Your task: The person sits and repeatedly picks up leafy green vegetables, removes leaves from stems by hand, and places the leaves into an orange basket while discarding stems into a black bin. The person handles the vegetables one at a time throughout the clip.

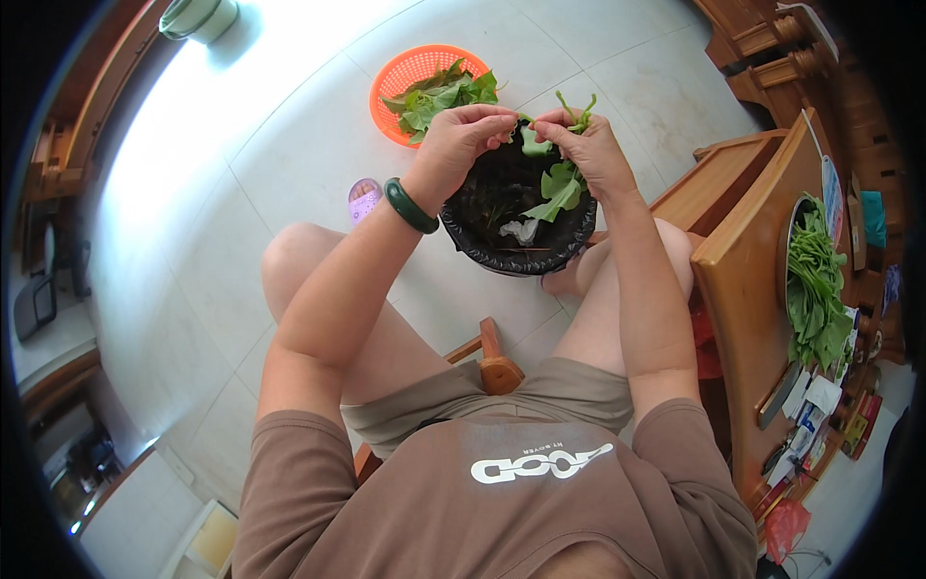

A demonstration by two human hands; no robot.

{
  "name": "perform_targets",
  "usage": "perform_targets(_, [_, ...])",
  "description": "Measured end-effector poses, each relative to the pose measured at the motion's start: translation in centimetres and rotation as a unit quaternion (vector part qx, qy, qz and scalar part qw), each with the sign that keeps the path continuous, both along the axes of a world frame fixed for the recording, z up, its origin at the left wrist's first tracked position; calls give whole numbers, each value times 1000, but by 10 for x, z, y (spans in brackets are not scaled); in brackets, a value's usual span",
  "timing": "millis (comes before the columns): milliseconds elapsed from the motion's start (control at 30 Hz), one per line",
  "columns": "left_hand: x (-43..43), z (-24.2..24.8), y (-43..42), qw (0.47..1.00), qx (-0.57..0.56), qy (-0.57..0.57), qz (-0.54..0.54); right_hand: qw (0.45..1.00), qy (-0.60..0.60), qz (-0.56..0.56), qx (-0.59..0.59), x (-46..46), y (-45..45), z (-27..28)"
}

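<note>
Over a black-lined waste bin [517, 250], both my hands are raised close together. My left hand [466, 141], with a green bangle on its wrist, pinches a thin strand or stem tip of greens between thumb and fingers. Green stems with leaves [561, 189] are in my right hand [589, 148]; the stems stick up past its fingers and a leaf hangs below. Inside the bin lie dark scraps and a crumpled white tissue [519, 231]. Just beyond my left hand, an orange plastic basket [394, 79] on the floor holds leafy greens [441, 98].
At the right is a wooden table [745, 289] with a round dish of leafy stems [817, 282], a phone-like dark object and several small items. A wooden stool part [499, 369] shows between my legs. A pale green bucket [199, 20] stands at the upper left.
</note>
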State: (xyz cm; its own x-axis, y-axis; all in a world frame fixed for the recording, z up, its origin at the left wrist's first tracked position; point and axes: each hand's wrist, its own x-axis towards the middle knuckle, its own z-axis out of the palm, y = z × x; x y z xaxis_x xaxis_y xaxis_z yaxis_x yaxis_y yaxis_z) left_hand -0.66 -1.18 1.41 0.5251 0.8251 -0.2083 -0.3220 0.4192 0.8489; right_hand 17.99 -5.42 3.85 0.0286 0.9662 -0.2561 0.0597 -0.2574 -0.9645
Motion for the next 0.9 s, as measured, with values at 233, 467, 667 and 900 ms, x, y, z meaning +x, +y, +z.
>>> perform_targets(233, [-1,-1,-1,1000,-20,-14,-15,999,19,16,32,0,-1,-7])
perform_targets(467, [-2,-3,3,999,-17,-5,-27,994,9,17,104,0,0,-18])
perform_targets(667, [-2,-4,2,996,-70,-48,-31,986,-90,13,138,-4,-3,-13])
perform_targets(900, [-1,-2,1,985,-133,-105,-41,969,-157,40,189,-9,-6,-4])
